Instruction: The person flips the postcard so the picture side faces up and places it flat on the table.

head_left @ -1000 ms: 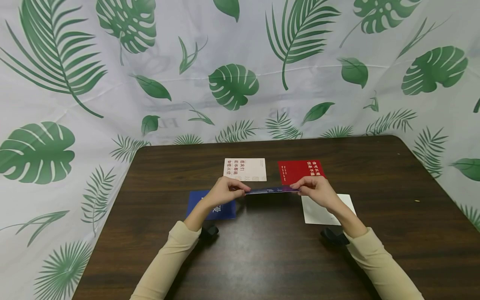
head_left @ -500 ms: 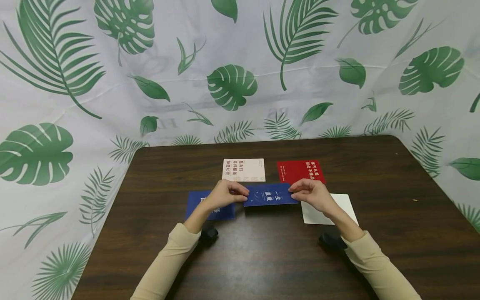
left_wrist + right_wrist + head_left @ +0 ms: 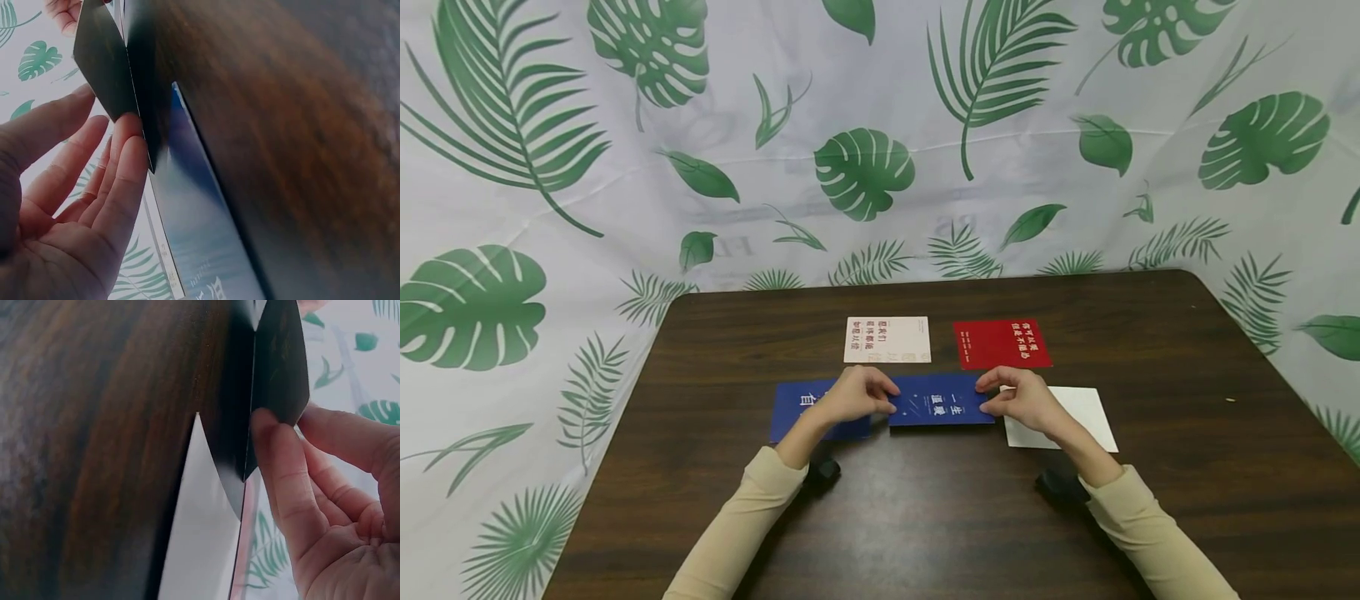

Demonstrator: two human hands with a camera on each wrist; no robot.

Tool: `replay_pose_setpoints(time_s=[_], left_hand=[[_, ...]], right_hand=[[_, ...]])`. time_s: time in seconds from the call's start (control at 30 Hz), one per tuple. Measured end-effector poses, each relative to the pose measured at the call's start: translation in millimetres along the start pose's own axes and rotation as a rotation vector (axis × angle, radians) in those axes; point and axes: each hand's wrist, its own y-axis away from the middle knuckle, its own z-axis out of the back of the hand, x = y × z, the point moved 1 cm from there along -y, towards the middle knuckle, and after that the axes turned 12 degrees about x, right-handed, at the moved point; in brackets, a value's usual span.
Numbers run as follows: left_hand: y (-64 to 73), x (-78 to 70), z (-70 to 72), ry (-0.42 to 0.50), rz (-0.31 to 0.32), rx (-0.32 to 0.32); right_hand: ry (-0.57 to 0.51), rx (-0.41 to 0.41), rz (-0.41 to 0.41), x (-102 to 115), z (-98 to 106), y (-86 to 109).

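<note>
A blue card (image 3: pixel 942 400) with white characters is held level by its two short ends, close over the table. My left hand (image 3: pixel 853 393) pinches its left end, thumb and fingertips at the edge. At the opposite end my right hand (image 3: pixel 1022 398) does the same. Both wrist views show the card's dark underside (image 3: pixel 103 56), with fingers bent against it. Under the left wrist lies another blue card (image 3: pixel 788 408), partly covered by that hand. A white card (image 3: pixel 1075 414) lies beneath the right hand.
Behind the held card, a cream card (image 3: pixel 887 339) with red characters and a red card (image 3: pixel 1000 343) lie side by side. All rest on a dark wood-grain table (image 3: pixel 925 517). A white cloth (image 3: pixel 737 208) printed with green leaves hangs behind the table.
The blue card has tilted from nearly edge-on to flat, its printed face now showing. Both hands have lowered slightly toward the front of the table with it.
</note>
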Motion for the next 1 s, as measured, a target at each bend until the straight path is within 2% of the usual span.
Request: replay_pose_setpoints(time_s=[0.1, 0.2, 0.23, 0.3, 0.43, 0.47, 0.53, 0.77, 1.0], left_hand=[[-1.0, 0.0, -0.1, 0.003, 0.007, 0.009], [-1.0, 1.4, 0.6, 0.017, -0.012, 0.031], [-4.1, 10.7, -0.2, 0.014, -0.046, 0.035], [-4.3, 11.5, 0.2, 0.015, -0.061, 0.047], [-6.1, 10.4, -0.4, -0.013, -0.024, 0.048], [-3.7, 1.2, 0.6, -0.016, 0.018, 0.050], [-4.7, 0.3, 0.3, -0.040, 0.038, 0.048], [-5.7, -4.4, 1.3, -0.080, 0.051, 0.074], [-6.9, -8.0, 0.6, -0.108, 0.049, 0.072]], right_hand=[[0.005, 0.014, 0.000, 0, -1, -1.8], [0.019, 0.031, -0.004, 0, -2, -4.0], [0.030, 0.036, -0.005, 0, -2, -4.7], [0.050, 0.045, -0.011, 1, -2, -5.9], [0.107, 0.051, -0.021, 3, -3, -7.7], [0.118, 0.049, -0.023, 3, -3, -8.1], [0.149, 0.043, -0.024, 4, -4, -8.9], [0.252, 0.027, -0.005, 5, -5, -9.8], [0.264, 0.024, -0.022, 4, -7, -9.7]])
